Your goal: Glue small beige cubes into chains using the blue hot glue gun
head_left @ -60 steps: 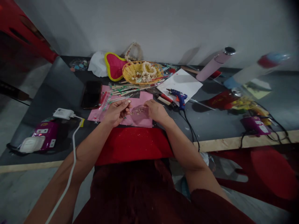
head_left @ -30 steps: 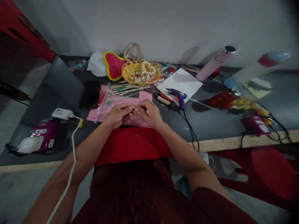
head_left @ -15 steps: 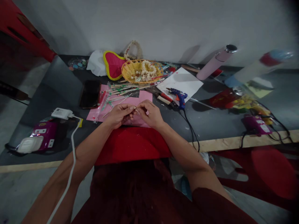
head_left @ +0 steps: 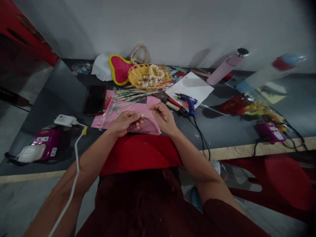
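Note:
My left hand [head_left: 128,123] is closed, its thumb and fingers pinching a short string of small cream chip beads [head_left: 144,116] above the pink sheet [head_left: 151,126]. To its right, my right hand [head_left: 163,118] is raised with curled fingers. Its thumb and forefinger appear to pinch a thin strand running from the beads; the strand is too fine to make out clearly. Behind the hands, a yellow wicker basket [head_left: 135,73] holds more cream chip beads [head_left: 158,74]. Thin sticks with green-printed wrappers [head_left: 127,95] lie between basket and hands.
A blue glue gun [head_left: 189,104] rests at the right by white paper [head_left: 194,85] and red-handled pliers [head_left: 174,103]. A phone [head_left: 95,100] lies left. A white charger cable [head_left: 76,164] crosses my left forearm. A pink flask [head_left: 225,67] stands at the back right.
My right hand has moved a little right, away from the beads and my left hand, and its fingers have lifted. My left hand stays nearly in place, still pinching the beads.

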The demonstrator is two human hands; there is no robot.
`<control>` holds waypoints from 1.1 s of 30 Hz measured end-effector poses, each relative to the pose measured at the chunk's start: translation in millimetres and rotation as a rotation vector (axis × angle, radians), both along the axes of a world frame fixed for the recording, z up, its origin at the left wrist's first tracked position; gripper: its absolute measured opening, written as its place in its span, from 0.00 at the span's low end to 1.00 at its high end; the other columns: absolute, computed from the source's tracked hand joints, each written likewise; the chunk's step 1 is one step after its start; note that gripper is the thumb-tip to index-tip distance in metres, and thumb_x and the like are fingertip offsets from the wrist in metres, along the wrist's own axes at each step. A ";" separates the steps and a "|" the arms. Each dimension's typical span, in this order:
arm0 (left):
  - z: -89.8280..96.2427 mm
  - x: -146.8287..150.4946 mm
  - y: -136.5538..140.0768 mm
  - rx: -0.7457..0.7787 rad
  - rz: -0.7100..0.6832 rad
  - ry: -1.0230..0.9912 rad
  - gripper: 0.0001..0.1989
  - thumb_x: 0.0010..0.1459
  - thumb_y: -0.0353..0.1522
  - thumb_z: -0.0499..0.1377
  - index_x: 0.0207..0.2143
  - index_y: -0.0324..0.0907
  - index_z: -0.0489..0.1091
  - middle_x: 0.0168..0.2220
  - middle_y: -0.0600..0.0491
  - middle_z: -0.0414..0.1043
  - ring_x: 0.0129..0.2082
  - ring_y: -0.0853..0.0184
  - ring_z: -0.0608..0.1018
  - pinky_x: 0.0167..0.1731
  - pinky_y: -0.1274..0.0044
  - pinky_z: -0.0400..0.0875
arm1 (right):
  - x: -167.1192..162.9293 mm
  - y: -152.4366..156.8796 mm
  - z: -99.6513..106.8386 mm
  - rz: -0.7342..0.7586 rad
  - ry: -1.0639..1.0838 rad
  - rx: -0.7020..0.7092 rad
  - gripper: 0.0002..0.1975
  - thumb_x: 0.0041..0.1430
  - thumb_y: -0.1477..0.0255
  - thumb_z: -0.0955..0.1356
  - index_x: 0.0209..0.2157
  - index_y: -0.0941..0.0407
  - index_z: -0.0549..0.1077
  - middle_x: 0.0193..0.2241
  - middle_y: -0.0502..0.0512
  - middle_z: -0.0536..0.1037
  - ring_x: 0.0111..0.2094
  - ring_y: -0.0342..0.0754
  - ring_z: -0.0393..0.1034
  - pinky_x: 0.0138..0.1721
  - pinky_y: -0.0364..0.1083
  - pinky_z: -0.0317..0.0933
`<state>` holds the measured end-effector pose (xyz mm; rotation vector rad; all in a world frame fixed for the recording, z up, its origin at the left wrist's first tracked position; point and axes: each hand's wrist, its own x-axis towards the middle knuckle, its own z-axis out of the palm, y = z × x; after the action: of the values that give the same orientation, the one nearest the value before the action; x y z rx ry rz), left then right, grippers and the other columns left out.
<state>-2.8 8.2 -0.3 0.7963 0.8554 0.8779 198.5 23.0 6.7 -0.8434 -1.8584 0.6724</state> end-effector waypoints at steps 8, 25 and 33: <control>3.5 1.0 -1.5 -0.022 -0.053 0.031 0.21 0.40 0.43 0.73 0.28 0.35 0.74 0.23 0.53 0.74 0.18 0.77 0.72 0.22 0.83 0.72 | -7.3 -2.8 -6.2 0.210 0.005 -0.133 0.12 0.62 0.62 0.68 0.43 0.54 0.76 0.33 0.52 0.76 0.35 0.43 0.69 0.36 0.44 0.64; 2.1 1.2 -1.3 -0.009 0.002 0.092 0.18 0.39 0.40 0.73 0.29 0.37 0.78 0.23 0.55 0.73 0.19 0.76 0.71 0.23 0.82 0.71 | -9.6 -3.2 -12.2 0.113 -0.128 0.097 0.07 0.62 0.68 0.67 0.38 0.54 0.75 0.33 0.54 0.75 0.36 0.45 0.70 0.38 0.46 0.67; 1.4 2.4 -1.3 -0.011 0.000 0.082 0.19 0.41 0.40 0.73 0.32 0.38 0.78 0.23 0.55 0.73 0.20 0.76 0.72 0.24 0.82 0.69 | -9.1 -2.6 -12.4 0.083 -0.152 0.111 0.07 0.62 0.69 0.65 0.39 0.53 0.75 0.33 0.54 0.75 0.35 0.46 0.69 0.39 0.48 0.68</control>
<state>-0.4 6.9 1.0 0.8271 0.9312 0.8449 189.4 20.4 -5.7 -0.7668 -2.0574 0.5637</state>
